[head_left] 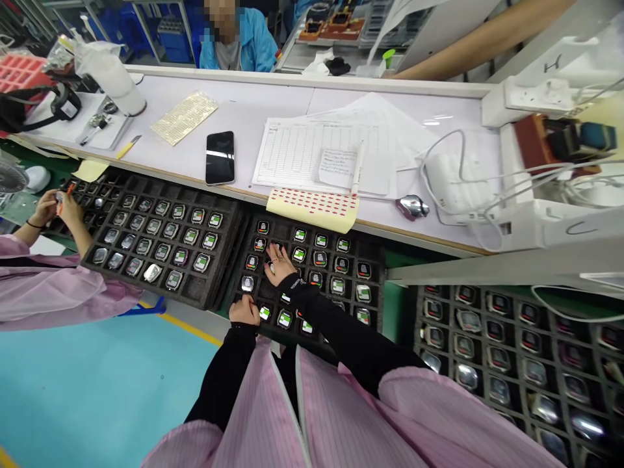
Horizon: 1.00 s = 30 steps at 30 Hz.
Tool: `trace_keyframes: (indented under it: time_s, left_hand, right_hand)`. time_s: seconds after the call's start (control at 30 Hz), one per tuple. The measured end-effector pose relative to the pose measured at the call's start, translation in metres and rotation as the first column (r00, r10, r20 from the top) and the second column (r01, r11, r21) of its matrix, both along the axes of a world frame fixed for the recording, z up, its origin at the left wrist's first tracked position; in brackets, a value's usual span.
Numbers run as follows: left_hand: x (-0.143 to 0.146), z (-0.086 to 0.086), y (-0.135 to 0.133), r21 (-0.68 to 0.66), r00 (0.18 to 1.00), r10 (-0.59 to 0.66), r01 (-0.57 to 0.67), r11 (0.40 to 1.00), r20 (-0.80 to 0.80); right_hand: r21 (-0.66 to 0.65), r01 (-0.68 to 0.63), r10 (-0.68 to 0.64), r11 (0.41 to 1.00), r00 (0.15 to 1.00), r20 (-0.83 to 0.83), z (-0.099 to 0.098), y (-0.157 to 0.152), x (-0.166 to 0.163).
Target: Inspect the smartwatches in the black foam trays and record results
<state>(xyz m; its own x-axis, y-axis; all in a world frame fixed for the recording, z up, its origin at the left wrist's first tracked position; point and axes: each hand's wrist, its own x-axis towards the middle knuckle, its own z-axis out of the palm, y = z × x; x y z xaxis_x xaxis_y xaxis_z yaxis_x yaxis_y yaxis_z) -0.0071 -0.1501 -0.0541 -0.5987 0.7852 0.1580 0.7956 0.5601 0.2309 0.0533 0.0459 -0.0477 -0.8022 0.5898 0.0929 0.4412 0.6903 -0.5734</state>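
Observation:
A dark foam tray (373,257) in front of me has smartwatches in its compartments, many with lit screens of green and white blocks. My right hand (280,265) lies over the left part of this tray, fingers spread, touching a watch that it partly covers. At the tray's front left corner rests my left hand (245,310), its fingers curled in. Whatever the left fingers hold, if anything, is hidden. Just above that hand, a watch (247,283) sits in its compartment. Right of it is another lit watch (264,312).
A second watch tray (195,292) stands at left, beside a co-worker's hands (68,208) with an orange tool. More watches fill a tray (480,312) at right. On the bench lie a phone (220,158), papers (292,153), a sticker sheet (312,209) and a cutter (127,147).

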Motion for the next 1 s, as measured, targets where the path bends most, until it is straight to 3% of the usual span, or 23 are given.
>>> trace_keyframes:
  time_s: [0.3, 0.6, 1.0]
  left_hand:
    - [0.000, -0.002, -0.001, 0.008, 1.000, -0.013, 0.013, 1.000, 0.003]
    - [0.000, 0.000, -0.001, -0.003, 1.000, -0.024, 0.025, 1.000, 0.018]
    - [0.000, 0.002, -0.001, -0.024, 0.999, -0.019, 0.020, 1.000, 0.038]
  right_hand:
    - [0.005, 0.001, -0.001, 1.000, 1.000, -0.025, 0.005, -0.005, -0.021]
    - [-0.025, 0.026, -0.027, 0.999, 0.998, -0.063, -0.011, -0.008, -0.013]
    - [-0.025, -0.034, 0.035, 0.999, 0.998, 0.052, -0.006, -0.005, -0.021]
